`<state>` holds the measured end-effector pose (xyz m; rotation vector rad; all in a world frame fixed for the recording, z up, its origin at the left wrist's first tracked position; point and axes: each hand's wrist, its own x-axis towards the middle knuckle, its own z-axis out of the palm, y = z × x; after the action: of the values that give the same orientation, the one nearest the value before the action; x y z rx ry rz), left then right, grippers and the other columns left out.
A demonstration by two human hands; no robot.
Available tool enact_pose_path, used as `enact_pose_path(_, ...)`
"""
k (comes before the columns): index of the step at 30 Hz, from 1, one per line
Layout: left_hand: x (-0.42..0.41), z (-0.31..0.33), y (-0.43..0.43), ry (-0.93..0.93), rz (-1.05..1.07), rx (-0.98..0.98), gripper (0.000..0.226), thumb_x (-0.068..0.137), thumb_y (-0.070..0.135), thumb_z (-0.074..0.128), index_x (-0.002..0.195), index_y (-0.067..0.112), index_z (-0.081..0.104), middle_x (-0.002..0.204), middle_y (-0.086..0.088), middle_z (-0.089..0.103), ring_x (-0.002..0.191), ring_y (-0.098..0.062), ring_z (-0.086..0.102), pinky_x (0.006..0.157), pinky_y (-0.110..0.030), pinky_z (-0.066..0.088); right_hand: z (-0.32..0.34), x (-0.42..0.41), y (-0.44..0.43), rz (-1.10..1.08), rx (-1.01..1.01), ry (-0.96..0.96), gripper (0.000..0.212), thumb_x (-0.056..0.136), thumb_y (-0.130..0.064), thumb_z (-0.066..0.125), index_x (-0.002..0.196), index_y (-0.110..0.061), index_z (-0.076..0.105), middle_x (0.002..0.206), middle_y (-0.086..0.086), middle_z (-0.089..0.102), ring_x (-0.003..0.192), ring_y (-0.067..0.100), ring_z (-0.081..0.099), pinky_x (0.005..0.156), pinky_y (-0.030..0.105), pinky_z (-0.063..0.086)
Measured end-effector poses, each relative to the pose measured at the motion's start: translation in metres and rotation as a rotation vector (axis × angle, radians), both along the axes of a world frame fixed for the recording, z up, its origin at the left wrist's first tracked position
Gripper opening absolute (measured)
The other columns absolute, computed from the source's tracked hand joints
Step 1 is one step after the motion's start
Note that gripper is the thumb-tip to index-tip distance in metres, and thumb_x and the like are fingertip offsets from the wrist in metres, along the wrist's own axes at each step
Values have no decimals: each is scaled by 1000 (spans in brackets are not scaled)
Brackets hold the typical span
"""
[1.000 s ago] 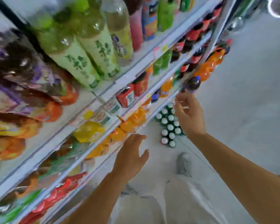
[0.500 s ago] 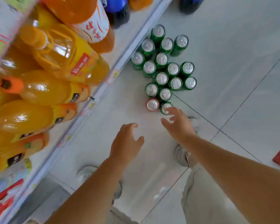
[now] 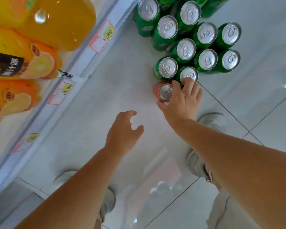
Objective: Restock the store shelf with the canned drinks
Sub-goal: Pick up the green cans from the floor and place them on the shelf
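Note:
Several green cans (image 3: 186, 49) stand upright in a cluster on the white tiled floor, silver tops up. A single red can (image 3: 164, 92) stands at the cluster's near edge. My right hand (image 3: 182, 100) is on the red can, thumb at its near side and index finger curled round its far side; the other fingers lie over the top of the nearest green can (image 3: 188, 74). My left hand (image 3: 124, 129) hovers over the bare floor to the left of the cans, fingers loosely spread, holding nothing.
The bottom shelf edge (image 3: 82, 63) with price tags runs diagonally on the left. Large orange juice bottles (image 3: 23, 63) lie above it. My shoes (image 3: 212, 121) stand on the floor close to the cans.
The view has dropped closer to the floor. My right hand has reached forward and closed round the red can; my left hand stays open beside it.

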<state>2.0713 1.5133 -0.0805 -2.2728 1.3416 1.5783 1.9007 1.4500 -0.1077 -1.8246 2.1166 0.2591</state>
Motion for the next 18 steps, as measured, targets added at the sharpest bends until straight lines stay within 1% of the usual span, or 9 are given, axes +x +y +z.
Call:
enact_pose_path(2, 1, -1, -4, 23, -10, -34, 47, 88, 34, 66, 132, 28, 50, 133, 9, 49, 106, -8, 59, 88, -30, 50, -4, 0, 2, -45, -64, -29, 63, 61, -52, 77, 110, -16, 58, 130, 9, 43, 117, 29, 33, 109, 45, 24)
enact_pose_path(5, 2, 0, -16, 34, 19, -86, 48, 88, 34, 67, 133, 24, 51, 131, 6, 51, 102, -9, 60, 84, -25, 45, 1, -2, 7, -106, -120, -127, 62, 55, -51, 77, 103, -15, 61, 128, 7, 46, 118, 28, 39, 108, 40, 24)
enact_pose_path(7, -1, 4, -28, 33, 57, -116, 48, 88, 35, 67, 132, 25, 52, 129, 7, 52, 101, -8, 60, 82, -23, 43, 12, -6, 14, -152, -142, -258, 65, 54, -48, 79, 103, -11, 59, 129, 9, 47, 121, 29, 41, 107, 37, 27)
enact_pose_path(10, -14, 6, -55, 61, 142, -179, 53, 85, 34, 71, 133, 25, 51, 127, 7, 54, 99, -8, 60, 80, -23, 44, 37, -11, 29, -247, -137, -506, 68, 55, -35, 85, 108, -7, 52, 128, 7, 46, 120, 25, 43, 101, 34, 39)
enact_pose_path(11, -21, 5, -66, 88, 167, -200, 58, 83, 32, 74, 135, 24, 49, 129, 6, 54, 100, -9, 60, 84, -25, 46, 46, -14, 32, -286, -120, -555, 69, 56, -31, 86, 111, -9, 50, 126, 5, 48, 117, 23, 47, 97, 34, 43)
enact_pose_path(13, -38, 0, -90, 153, 162, -235, 72, 79, 30, 78, 141, 25, 42, 138, 5, 48, 111, -9, 56, 95, -27, 45, 61, -17, 37, -400, -57, -582, 70, 58, -29, 86, 115, -20, 47, 115, -5, 55, 104, 17, 55, 87, 35, 49)
enact_pose_path(16, -64, -13, -126, 216, 30, -305, 93, 74, 26, 83, 150, 25, 30, 151, 3, 36, 134, -12, 40, 108, -26, 34, 68, -22, 39, -466, 2, -582, 65, 58, -33, 85, 109, -33, 44, 103, -11, 59, 90, 14, 59, 77, 33, 51)
enact_pose_path(18, -74, -28, -142, 207, -84, -341, 97, 71, 21, 85, 150, 21, 29, 153, -2, 35, 139, -19, 36, 112, -32, 32, 66, -27, 38, -463, 15, -599, 65, 58, -33, 86, 104, -38, 40, 99, -11, 59, 87, 13, 60, 74, 32, 51)
